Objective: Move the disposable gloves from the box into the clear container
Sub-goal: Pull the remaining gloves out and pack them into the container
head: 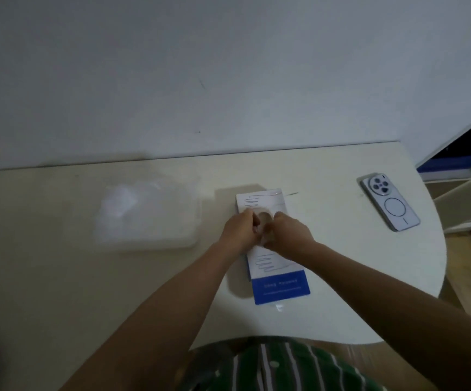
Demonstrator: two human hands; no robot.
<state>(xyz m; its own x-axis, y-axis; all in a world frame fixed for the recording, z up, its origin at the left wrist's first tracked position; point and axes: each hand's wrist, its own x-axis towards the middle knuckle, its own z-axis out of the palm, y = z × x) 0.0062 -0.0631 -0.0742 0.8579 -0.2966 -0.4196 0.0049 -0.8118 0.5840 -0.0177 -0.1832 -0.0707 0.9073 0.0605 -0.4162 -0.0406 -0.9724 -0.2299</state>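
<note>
1. Widest of all, the bench [59, 249], pale cream with a rounded right end, runs along a plain wall [200, 66].
2. Down at the bottom edge, there's a green striped shirt [299, 365] on the person.
3. Over on the left of the bench sits the clear container [149, 218], well apart from both hands. Something pale and crumpled shows inside, too blurred to name.
4. Centre stage is the box [280, 283], lying flat with its long side pointing away from the person. It is white with glove outlines and has a blue near end.
5. Off to the right a phone [389, 203] lies camera side up near the curved edge, well apart from the box.
6. The left hand [238, 230] and the right hand [292, 231] are both over the middle of the box, knuckles up and close together.
7. Smallest, the gloves [265, 231] are a translucent wad right between the two hands, at the box's middle. The fingers [254, 228] of both hands curl in and pinch it from either side.
</note>
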